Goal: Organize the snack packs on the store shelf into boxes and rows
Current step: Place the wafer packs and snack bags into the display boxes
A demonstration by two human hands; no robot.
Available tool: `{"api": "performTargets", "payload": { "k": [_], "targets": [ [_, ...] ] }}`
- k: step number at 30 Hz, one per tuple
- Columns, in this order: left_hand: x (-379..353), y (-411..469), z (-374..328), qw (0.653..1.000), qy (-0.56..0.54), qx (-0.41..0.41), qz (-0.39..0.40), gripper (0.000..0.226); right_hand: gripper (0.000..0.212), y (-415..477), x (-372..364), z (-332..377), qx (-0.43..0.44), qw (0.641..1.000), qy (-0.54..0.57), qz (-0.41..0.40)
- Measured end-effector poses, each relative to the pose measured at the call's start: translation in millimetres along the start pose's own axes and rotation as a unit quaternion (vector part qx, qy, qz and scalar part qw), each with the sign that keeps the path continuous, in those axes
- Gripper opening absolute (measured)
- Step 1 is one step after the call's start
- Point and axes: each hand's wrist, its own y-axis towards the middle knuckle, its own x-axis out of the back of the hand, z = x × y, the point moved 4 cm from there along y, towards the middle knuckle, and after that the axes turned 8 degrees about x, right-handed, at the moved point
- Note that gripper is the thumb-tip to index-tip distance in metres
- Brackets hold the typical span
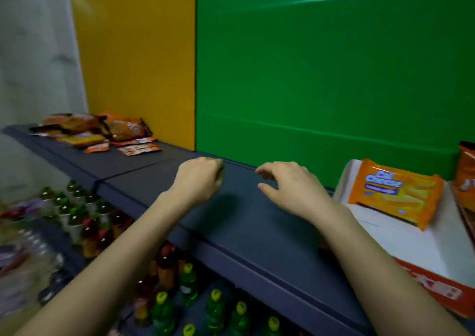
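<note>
Two bare hands hover over the middle of a dark blue-grey shelf top (246, 222), close to its back edge, side by side and not touching. The left hand (199, 179) is curled into a loose fist with the knuckles up, and nothing shows in its grasp. The right hand (293, 189) is relaxed, its fingers slightly bent and spread with the thumb held apart, and it holds nothing. At the right end of the shelf sits an open cardboard box with a white inside and an orange-red outer wall (411, 245). An orange rectangular snack pack with blue lettering (397, 194) lies flat in it, toward the box's back edge, near the right hand but apart from it. Just beyond it, at the box's far right corner, a second orange pack (466, 171) is cut off by the picture's edge. At the far left end of the shelf, against the back edge, a loose pile of orange and brown snack packs (97, 132) lies unsorted, well apart from both hands. Below the shelf's front edge, rows of small bottles with green and yellow caps (213, 307) stand upright on a lower level. Behind the shelf rise a yellow wall panel (136, 53) and a green wall panel (334, 66).
</note>
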Motion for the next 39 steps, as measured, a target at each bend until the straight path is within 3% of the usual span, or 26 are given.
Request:
{"api": "performTargets", "payload": {
  "k": [10,20,30,39],
  "targets": [
    [23.2,-44.0,175.0,0.996,0.026,0.087,0.006,0.031,0.039,77.6,-62.0,124.5,0.045,0.997,0.059,0.009],
    [38.8,-66.0,361.6,0.990,0.080,0.111,0.024,0.031,0.031,175.0,-124.4,238.7,-0.007,0.990,0.141,-0.001],
    [13.9,-39.9,464.7,0.991,0.050,0.117,0.031,0.030,0.030,267.7,-176.8,278.9,-0.045,0.988,0.148,0.025],
    [-39.6,43.5,534.2,0.995,0.024,0.097,0.019,0.029,0.032,380.0,-224.1,270.3,-0.055,0.992,0.111,0.039]
  ]
}}
